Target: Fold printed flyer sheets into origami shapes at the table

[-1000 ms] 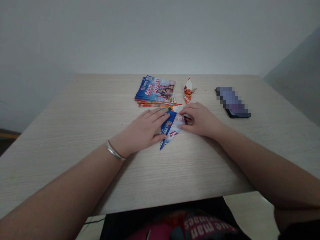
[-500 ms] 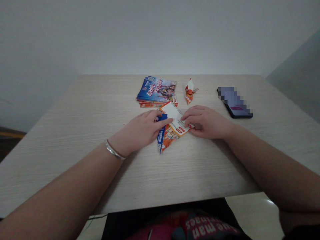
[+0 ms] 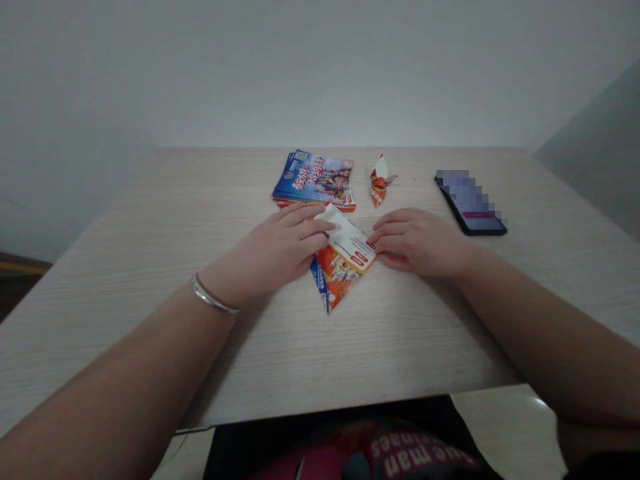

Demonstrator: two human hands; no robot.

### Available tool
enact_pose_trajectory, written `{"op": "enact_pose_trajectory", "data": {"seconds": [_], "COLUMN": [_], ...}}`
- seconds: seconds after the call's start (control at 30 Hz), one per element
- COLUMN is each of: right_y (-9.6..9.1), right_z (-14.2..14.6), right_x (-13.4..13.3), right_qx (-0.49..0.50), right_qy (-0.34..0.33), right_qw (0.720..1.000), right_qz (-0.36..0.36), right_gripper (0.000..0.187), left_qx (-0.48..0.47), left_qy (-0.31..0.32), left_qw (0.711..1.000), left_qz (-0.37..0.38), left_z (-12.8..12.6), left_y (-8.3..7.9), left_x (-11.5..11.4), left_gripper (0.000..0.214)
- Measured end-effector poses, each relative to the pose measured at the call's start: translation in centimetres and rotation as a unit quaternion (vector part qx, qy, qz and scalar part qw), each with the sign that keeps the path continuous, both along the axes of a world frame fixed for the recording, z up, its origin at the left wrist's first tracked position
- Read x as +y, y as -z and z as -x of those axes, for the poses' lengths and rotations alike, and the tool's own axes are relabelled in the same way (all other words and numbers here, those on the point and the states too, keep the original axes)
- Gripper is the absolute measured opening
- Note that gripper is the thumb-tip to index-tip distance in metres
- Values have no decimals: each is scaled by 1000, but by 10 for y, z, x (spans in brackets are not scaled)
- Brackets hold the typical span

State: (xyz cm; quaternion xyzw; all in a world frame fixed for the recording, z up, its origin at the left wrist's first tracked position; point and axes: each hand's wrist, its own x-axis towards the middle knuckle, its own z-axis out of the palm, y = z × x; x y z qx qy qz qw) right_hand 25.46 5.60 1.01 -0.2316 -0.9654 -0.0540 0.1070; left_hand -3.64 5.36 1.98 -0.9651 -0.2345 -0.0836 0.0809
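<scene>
On the table (image 3: pixel 150 233), mid-front: the folded leaflet (image 3: pixel 344 267) lies flat, its point aimed back at the person.

Change over the last second: the top face was blue, with the left fingers spread over it. Half a second ago the flap was lifted and showed white and orange. Now the white-and-orange face is fully up and flat, and blue shows only as a thin strip along the lower left edge. My read is that a flap was turned over and is being pressed down, so the crease is probably not finished.

Left hand (image 3: pixel 273 257): flat, fingers straight and close together, tips on the leaflet's upper left corner. It grips nothing. It sits slightly farther up the table than before. There is a bracelet (image 3: pixel 210 300) on that wrist.

Right hand (image 3: pixel 417 241): palm down, fingers lightly curled, tips pinning the leaflet's right corner. It grips nothing either.

Containers: no box, tray or bin is visible. The only loose store is the stack of leaflets (image 3: pixel 315 179) just behind the left hand. A small folded paper figure (image 3: pixel 379 181) stands beside the stack, and a phone (image 3: pixel 473 203) lies well to the right.
</scene>
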Motion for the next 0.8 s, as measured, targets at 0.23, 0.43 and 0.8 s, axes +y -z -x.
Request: {"op": "enact_pose_trajectory", "data": {"seconds": [0.23,0.43,0.8], "right_y": [-3,-2,4], "right_z": [-5,-2,-12], "right_x": [-3,-4,3], "right_qx": [-41,-45,7], "right_qy": [113,92,113], "right_qw": [993,994,992], "right_qz": [-14,-28,46], "right_gripper": [14,19,27], "left_qx": [-15,-41,-47], "left_qy": [-117,-72,-75], "left_qw": [990,990,984], "left_qz": [77,113,152], "left_z": [10,13,12], "left_y": [-5,7,2], "left_x": [3,9,11], "left_gripper": [21,32,41]}}
